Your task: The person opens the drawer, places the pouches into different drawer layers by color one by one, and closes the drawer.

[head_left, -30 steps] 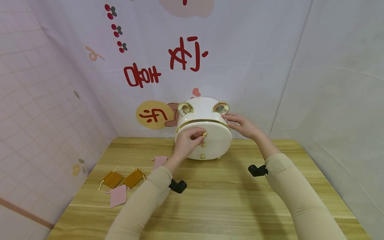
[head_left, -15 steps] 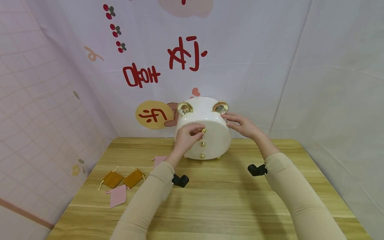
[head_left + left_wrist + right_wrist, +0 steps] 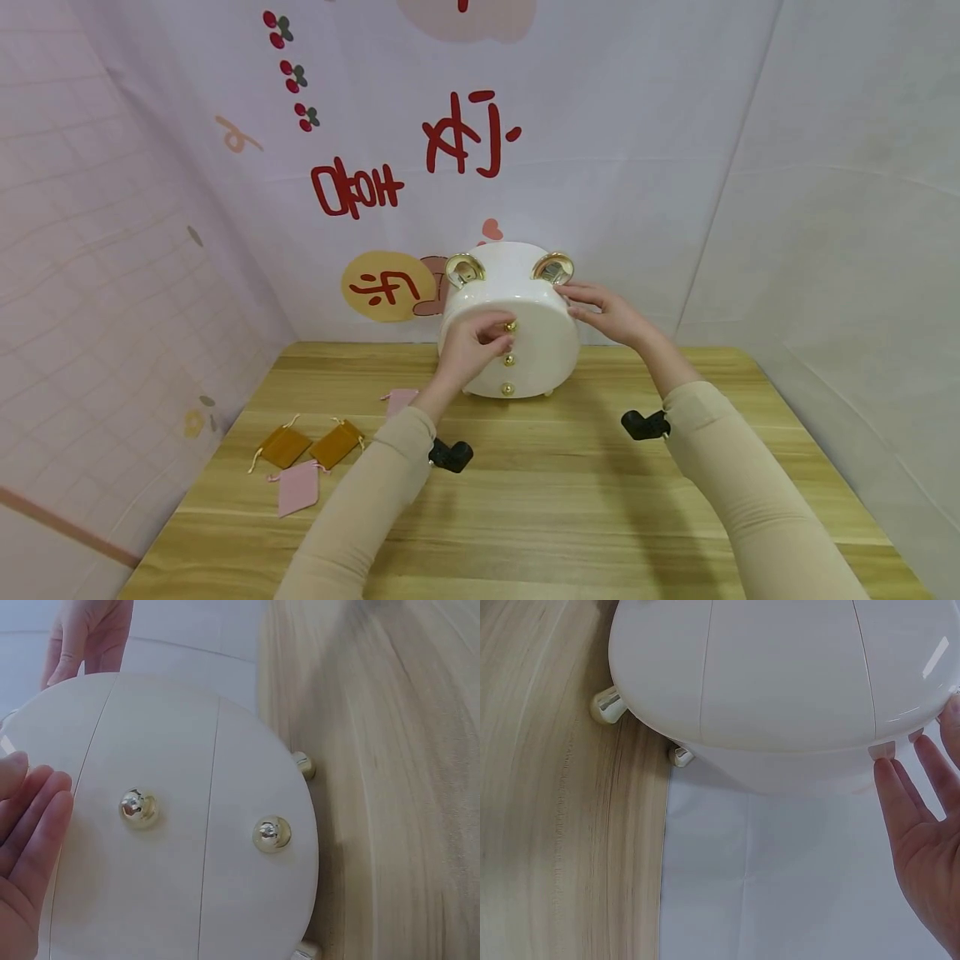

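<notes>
A white box [image 3: 543,362] stands upright at the far edge of the counter [image 3: 540,500], just before a printed cloth [image 3: 615,150]. On its upper part there are two golden ears [image 3: 465,270], and thin seams divide its front into three panels. The left hand [image 3: 467,348] pinches the top knob [image 3: 511,327] between the thumb and the fingers (in the left wrist view this knob itself is not seen). Below it, the middle knob [image 3: 139,808] and the lowest knob [image 3: 271,835] are untouched. The right hand [image 3: 606,315] is apart from the left one; its fingers are nearly straight and their tips touch the side of the box, near one ear. On the left part of the counter lie two mustard pouches [image 3: 337,444] and a pink pouch [image 3: 298,488], near to one another; a second pink pouch [image 3: 401,402] is partly hidden behind the left forearm.
</notes>
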A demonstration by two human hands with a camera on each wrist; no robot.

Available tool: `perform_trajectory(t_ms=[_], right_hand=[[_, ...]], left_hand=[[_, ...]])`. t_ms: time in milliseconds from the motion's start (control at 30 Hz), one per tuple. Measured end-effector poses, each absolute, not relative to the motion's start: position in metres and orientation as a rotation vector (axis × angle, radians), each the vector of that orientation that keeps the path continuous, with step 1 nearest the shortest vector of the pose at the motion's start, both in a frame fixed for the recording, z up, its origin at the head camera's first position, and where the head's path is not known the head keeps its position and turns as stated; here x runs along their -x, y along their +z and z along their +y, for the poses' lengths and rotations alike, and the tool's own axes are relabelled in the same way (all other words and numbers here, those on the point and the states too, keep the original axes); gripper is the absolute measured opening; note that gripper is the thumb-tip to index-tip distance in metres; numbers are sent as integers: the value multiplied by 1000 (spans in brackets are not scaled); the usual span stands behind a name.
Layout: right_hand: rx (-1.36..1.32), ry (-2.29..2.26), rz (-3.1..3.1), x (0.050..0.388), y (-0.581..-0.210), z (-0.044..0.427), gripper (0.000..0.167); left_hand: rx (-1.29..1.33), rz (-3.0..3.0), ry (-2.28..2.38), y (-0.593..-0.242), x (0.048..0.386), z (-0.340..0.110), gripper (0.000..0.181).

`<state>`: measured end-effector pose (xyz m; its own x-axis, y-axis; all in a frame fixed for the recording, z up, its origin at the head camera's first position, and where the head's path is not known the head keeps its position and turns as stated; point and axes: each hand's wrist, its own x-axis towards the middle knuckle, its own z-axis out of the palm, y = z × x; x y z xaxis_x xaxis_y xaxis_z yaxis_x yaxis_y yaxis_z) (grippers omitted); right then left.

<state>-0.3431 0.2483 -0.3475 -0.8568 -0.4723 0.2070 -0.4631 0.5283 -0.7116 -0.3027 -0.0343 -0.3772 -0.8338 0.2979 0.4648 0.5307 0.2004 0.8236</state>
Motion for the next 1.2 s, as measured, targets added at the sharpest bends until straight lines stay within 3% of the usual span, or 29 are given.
perform_trajectory(t_ms=[567, 933, 1200], right_hand=[[834, -1261, 2748, 341, -347, 248, 47], [819, -1258, 2728, 316, -322, 235, 45], [839, -1281, 2716, 316, -321, 235, 45]], left_hand=[[850, -2254, -1644, -395, 285, -36, 31], [834, -2354, -1605, -422, 291, -42, 36], [857, -2437, -1563, -432, 299, -46, 39]])
